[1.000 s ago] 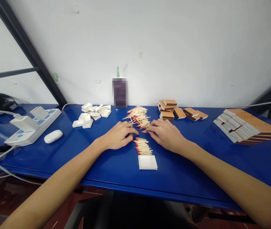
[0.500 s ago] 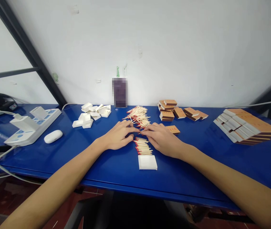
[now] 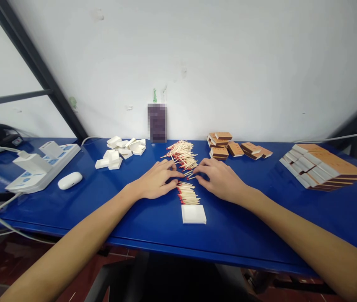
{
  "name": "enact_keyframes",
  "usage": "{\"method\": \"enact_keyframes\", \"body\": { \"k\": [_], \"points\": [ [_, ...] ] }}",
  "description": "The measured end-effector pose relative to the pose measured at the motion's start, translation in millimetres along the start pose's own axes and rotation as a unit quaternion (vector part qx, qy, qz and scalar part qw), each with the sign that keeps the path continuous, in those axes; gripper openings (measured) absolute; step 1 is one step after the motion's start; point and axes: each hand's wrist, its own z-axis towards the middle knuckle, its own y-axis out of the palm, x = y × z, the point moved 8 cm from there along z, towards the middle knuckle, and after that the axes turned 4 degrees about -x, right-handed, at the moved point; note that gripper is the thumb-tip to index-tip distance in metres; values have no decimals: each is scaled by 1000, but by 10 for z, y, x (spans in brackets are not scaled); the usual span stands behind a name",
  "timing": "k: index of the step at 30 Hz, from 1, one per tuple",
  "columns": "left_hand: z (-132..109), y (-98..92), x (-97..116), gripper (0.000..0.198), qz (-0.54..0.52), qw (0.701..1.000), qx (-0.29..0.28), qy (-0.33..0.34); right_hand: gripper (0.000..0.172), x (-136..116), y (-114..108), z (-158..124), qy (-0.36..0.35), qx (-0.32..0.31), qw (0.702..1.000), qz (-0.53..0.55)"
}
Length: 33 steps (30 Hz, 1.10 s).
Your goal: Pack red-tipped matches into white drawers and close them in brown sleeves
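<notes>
Matchstick (image 3: 191, 178) between two hands, plain end toward the right

Lying loose on the blue tabletop (image 3: 153, 214), in the gap between the fingertips, at the near edge of a jumbled match heap (image 3: 183, 152) and on the far side of a neat match row (image 3: 189, 193). Long axis running roughly left to right, slightly slanted: red head left and a little nearer, bare wood right and a little farther. Right hand (image 3: 221, 178) the nearer of the two, index and thumb set narrowly apart around the bare end; cannot tell whether pinching or only flanking it. Left hand (image 3: 156, 179) opposite, on the head side, index and thumb parted with nothing visible between, thumb tip close to the far-left corner of the row. White matchbox tray (image 3: 194, 214) just nearer than the row. Farther off to the right, orange matchbox sleeves (image 3: 235, 149).
</notes>
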Motion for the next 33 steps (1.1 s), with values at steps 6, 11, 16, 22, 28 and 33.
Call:
{"method": "enact_keyframes", "body": {
  "k": [6,11,16,22,28,33],
  "points": [
    [-4,-20,-1,39,2,1000,3,1,13,-5,10,7,11,-9,1000,18],
    [0,-5,-39,38,7,1000,5,-8,14,-27,67,26,-1,-24,998,52],
    [6,-2,-57,38,8,1000,11,-9,14,-101,99,59,-1,-24,994,110],
    [6,-14,-44,39,2,1000,11,-11,19,-13,6,68,30,29,987,157],
    [8,23,-76,42,12,1000,6,-28,25,75,38,72,31,23,999,-19],
    [11,28,-80,41,2,1000,0,-28,25,86,63,93,32,13,996,-77]
  ]
}}
